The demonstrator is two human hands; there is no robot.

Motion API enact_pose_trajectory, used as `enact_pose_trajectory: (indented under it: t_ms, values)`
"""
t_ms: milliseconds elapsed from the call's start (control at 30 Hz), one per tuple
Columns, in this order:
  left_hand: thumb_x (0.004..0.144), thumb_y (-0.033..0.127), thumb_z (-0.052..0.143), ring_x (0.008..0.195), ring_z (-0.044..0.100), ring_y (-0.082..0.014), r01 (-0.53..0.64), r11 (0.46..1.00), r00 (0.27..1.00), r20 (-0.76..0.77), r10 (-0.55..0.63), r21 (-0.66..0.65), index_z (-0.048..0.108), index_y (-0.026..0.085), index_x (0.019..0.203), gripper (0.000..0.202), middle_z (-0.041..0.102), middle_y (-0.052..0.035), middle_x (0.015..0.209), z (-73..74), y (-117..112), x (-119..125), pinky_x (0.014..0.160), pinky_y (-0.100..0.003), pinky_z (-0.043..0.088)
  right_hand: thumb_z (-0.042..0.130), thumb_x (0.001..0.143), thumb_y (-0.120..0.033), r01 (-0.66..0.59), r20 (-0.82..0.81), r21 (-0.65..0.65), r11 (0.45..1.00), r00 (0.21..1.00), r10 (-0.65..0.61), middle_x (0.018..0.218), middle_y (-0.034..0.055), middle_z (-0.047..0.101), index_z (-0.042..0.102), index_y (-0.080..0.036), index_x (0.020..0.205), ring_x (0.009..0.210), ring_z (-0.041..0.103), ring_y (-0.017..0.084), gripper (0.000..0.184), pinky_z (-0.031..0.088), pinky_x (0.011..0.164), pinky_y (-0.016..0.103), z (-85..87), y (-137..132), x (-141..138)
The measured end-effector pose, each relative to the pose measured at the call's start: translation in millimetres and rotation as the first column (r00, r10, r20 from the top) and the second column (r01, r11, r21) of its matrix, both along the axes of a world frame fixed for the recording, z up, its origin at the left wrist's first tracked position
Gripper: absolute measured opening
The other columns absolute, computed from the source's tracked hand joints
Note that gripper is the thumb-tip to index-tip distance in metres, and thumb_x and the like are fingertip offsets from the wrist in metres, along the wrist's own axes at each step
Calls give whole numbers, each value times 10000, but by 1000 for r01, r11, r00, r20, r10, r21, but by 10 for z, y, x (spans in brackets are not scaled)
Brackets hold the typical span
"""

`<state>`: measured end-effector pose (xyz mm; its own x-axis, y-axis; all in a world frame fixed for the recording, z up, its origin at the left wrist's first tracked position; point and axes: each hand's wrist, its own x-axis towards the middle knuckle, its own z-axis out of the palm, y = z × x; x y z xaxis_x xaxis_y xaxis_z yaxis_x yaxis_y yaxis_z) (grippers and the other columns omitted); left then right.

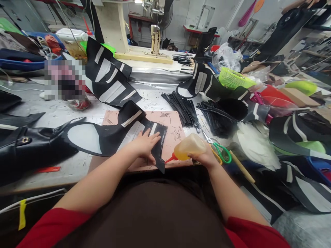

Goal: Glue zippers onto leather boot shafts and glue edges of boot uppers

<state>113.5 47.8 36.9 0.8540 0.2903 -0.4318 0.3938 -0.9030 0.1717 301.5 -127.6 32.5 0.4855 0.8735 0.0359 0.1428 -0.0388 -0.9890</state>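
Center frame: left hand (146,144) spreads flat on black piece (110,135), over pink board (173,132); right hand (207,158) grasps bottle (190,146), red nozzle (171,158) at piece's edge. Cluttered worktable (150,91); sewing machine (112,29), pale wall (179,17) upper center.

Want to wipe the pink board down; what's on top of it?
A black piece, under the left hand. Dark marks show on the bare pink board; the surface beneath the piece is hidden.

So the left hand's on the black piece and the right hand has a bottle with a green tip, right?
No, the tip is red, as the head view shows. The right hand holds the bottle, and the left hand is on the black piece.
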Motion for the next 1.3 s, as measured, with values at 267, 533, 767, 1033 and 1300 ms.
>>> enact_pose_trajectory:
  t_ms: [267, 533, 767, 1033, 1300]
  values:
    - [767, 609, 441, 1319, 214, -312, -249, 937, 940, 293, 173, 244, 332, 96, 1337, 775, 233, -163, 1444, -5, -336, -309, 1069, -416, 196, 747, 484, -533, 307, -414, 200, 931, 887, -204, 811, 35, 661, 614, -234, 899, 738, 628, 234, 528, 537, 642, 396, -123, -193, -6]
    - [814, 98, 321, 1319, 255, -225, -70, 992, 995, 74, 63, 102, 465, 232, 1257, 485, 357, -33, 1405, 96, -83, -726, 1061, -406, 235, 721, 591, -461, 366, -638, 361, 858, 768, -59, 827, -7, 687, 639, -278, 914, 709, 640, 164, 380, 498, 433, 220, -1, -210, 69]
    - [701, 20, 430, 1040, 553, -270, -116, 941, 988, -61, 142, 318, 677, 172, 742, 292, 683, -76, 947, 656, 245, -949, 952, -450, 365, 730, 581, -464, 348, -647, 401, 847, 762, -8, 854, -22, 687, 635, -295, 952, 737, 637, 152, 418, 502, 462, 207, 76, -311, 134]
    - [758, 512, 544, 1271, 310, -330, -245, 871, 969, 138, 205, 427, 481, 111, 1239, 629, 342, -196, 1385, 273, -316, -290, 1020, -457, 275, 721, 599, -448, 376, -658, 368, 850, 751, -48, 836, 7, 687, 620, -276, 970, 722, 642, 187, 422, 507, 457, 251, -16, -254, 41]
    - [532, 653, 655, 1349, 106, -316, -66, 957, 997, -19, 74, 281, 437, 243, 1277, 878, 228, -178, 1440, 256, 9, -452, 1057, -526, 24, 762, 520, -453, 303, -631, 252, 919, 772, -81, 834, 16, 677, 609, -229, 871, 718, 645, 178, 444, 534, 482, 238, -118, 83, 51]
